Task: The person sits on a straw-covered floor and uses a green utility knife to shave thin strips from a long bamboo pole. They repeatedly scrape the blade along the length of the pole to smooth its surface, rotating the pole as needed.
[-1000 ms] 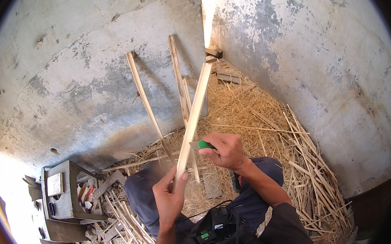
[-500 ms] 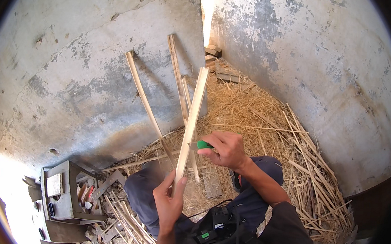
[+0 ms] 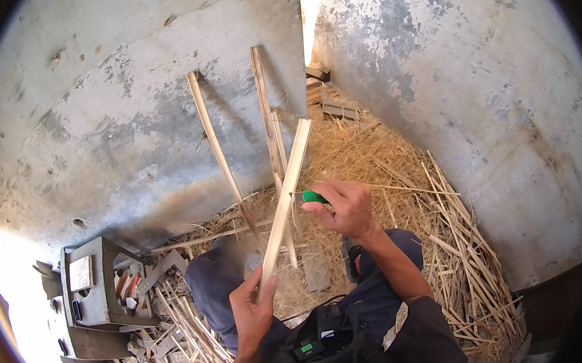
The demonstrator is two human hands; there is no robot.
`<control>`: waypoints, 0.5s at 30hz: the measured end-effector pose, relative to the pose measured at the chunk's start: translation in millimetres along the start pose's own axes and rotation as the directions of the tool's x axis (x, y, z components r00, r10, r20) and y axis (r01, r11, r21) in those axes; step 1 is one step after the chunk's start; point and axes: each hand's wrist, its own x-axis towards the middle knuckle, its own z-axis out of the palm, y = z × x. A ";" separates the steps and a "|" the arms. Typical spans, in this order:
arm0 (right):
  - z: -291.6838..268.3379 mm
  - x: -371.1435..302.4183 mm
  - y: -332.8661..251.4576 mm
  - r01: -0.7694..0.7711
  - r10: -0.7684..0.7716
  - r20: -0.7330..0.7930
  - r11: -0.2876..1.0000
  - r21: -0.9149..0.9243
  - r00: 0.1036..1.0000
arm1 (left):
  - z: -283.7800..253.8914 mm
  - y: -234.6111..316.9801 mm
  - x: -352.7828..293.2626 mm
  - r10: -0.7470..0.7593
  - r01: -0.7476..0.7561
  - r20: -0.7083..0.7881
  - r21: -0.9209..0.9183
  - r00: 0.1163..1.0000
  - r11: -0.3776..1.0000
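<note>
- One pale wooden strip [image 3: 284, 201] stands nearly upright in front of the person, its lower end gripped by the left hand [image 3: 253, 310], whose thumb and fingers are closed around it.
- The right hand [image 3: 344, 209] is curled tight around one green-handled tool [image 3: 311, 196] (only the green end shows, so its kind cannot be told), held against the strip about halfway up.
- Three more long strips lean against the grey wall [image 3: 107, 101]: one to the left [image 3: 215, 149] and two close together [image 3: 267, 129] just behind the held strip.
- Straw and split cane scraps [image 3: 435, 245] cover the ground in the corner, piled thickest on the right side.
- One grey metal box [image 3: 88, 285] sits at the lower left, with small bits of wood in the compartment beside it.
- One dark pouch with a green spot [image 3: 314, 338] rests on the person's lap, between the two knees in blue trousers.
</note>
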 end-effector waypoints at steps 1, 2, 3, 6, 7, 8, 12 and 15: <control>0.6 -0.2 -0.3 0.001 -0.001 0.008 1.000 -0.002 1.000 | -1.1 0.9 -0.4 -0.007 0.007 -0.001 0.012 1.000 1.000; 1.0 0.6 0.2 0.019 -0.019 -0.003 1.000 -0.006 1.000 | -1.6 1.2 -0.1 0.000 0.000 -0.002 0.026 1.000 1.000; 1.7 1.0 1.1 0.036 -0.036 -0.013 0.999 -0.011 0.999 | -2.3 1.1 -0.2 0.007 -0.006 -0.003 0.040 1.000 0.999; 11.1 -7.2 19.8 -0.205 0.203 -0.053 0.978 -0.027 0.978 | -5.7 -5.7 0.4 -0.014 0.014 0.041 0.011 0.999 1.000; 11.0 -12.2 29.6 -0.331 0.328 -0.070 0.943 -0.030 0.942 | -7.9 -9.4 -1.4 -0.028 0.028 0.066 -0.009 0.997 1.000; -0.4 2.2 49.4 -0.480 0.474 -0.106 0.876 -0.041 0.874 | -11.7 -12.9 -8.5 -0.063 0.063 0.104 0.005 0.993 0.998; -40.5 23.9 105.7 -0.605 0.598 -0.202 0.796 0.030 0.776 | -22.5 -28.8 -30.4 -0.106 0.091 0.182 0.088 0.977 0.992; -39.0 8.2 89.1 -0.584 0.605 -0.126 0.794 0.168 0.786 | -24.7 -28.9 -15.1 -0.062 0.051 0.099 0.107 0.993 0.993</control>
